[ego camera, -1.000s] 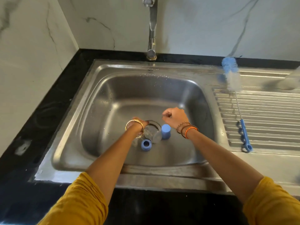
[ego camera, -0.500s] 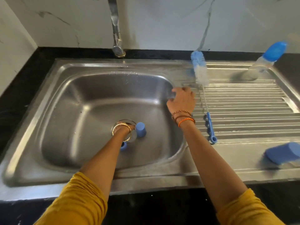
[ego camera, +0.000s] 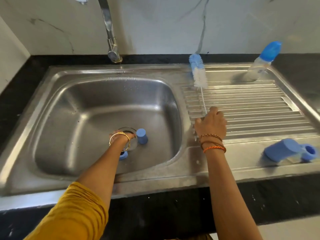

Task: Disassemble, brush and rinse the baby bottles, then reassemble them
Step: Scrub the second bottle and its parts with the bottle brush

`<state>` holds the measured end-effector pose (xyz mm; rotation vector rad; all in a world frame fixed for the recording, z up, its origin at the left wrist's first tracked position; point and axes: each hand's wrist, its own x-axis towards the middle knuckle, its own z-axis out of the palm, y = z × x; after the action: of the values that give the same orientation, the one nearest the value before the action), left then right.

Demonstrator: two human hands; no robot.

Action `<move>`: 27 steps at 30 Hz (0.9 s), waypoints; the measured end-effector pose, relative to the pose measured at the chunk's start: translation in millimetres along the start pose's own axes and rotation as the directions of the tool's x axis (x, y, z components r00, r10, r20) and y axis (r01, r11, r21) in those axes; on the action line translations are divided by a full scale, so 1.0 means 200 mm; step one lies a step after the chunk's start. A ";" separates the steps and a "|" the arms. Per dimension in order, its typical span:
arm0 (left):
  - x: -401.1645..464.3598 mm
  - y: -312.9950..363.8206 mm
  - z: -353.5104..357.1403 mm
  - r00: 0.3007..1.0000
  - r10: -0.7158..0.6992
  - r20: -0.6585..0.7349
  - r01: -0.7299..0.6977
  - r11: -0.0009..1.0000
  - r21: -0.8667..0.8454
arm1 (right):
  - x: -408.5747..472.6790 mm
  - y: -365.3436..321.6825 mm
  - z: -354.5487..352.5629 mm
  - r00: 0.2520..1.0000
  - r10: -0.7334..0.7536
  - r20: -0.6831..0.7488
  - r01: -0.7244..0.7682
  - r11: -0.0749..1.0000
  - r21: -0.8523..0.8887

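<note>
Front rim of sink unit [ego camera: 155, 184]: both forearms cross it; yellow sleeve [ego camera: 72, 213] on the left arm
Blue ring [ego camera: 123, 155]: basin floor, just under the left wrist; partly hidden
Left hand [ego camera: 123, 135]: over the drain [ego camera: 128, 131]; seems to hold a clear bottle body, though blur leaves this and the finger position uncertain
Blue cap [ego camera: 142, 135]: upright on basin floor, just right of the left hand
Blue parts [ego camera: 289, 150]: front right corner of the drainboard [ego camera: 259, 104]; blurred; well apart from both hands
Right hand [ego camera: 210, 124]: on the drainboard's left edge; fingers curled over the brush handle
Bottle brush [ego camera: 198, 73]: bristle head toward the back edge; wire stem runs into the right hand
Assembled bottle [ego camera: 259, 64]: blue-capped; back right corner
</note>
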<state>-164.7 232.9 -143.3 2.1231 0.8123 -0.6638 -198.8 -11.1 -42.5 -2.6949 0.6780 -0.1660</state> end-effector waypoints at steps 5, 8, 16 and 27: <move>-0.07 -0.02 -0.01 1.000 0.005 -0.020 -0.005 0.999 -0.041 | -0.01 0.02 0.00 0.998 0.028 0.061 -0.030 0.999 0.031; -0.12 -0.02 -0.02 0.997 0.040 -0.062 -0.042 0.999 -0.028 | -0.01 0.01 -0.01 0.998 0.014 0.063 -0.016 0.999 0.034; -0.09 -0.07 -0.03 0.979 0.108 -0.171 -0.144 0.966 -0.213 | 0.04 -0.05 0.02 0.974 0.108 0.199 -0.199 0.826 0.528; -0.05 -0.07 -0.09 0.955 0.254 0.150 -0.289 0.911 0.293 | -0.05 -0.30 0.10 0.970 -0.164 0.181 -0.017 0.693 0.720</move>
<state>-178.3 251.8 -132.4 2.4008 0.3552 -0.7896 -177.1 49.2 -38.7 -1.9260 0.3225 -0.1020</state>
